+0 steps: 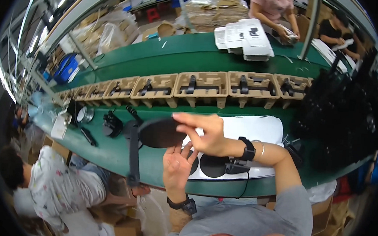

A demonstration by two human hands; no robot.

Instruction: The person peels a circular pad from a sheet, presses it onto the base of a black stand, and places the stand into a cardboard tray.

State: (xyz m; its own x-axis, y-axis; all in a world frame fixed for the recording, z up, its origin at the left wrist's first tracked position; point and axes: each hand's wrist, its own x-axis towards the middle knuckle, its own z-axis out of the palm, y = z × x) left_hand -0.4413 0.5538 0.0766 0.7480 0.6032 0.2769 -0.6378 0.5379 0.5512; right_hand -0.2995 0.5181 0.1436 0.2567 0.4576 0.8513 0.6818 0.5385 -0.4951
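Black disc, green table, tan trays

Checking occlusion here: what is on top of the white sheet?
Two dark round pieces and a black cabled part show on it. The left hand partly hides one of them; whatever lies beneath the right forearm cannot be seen.

White carton stack lies flat; a person in a pink shirt is just behind its right end, with an upright metal post to its right and a person in black farther right. Behind the stack to the left: bundled cardboard, then a red stool. Well left of the stack and nearer sits a blue bin.
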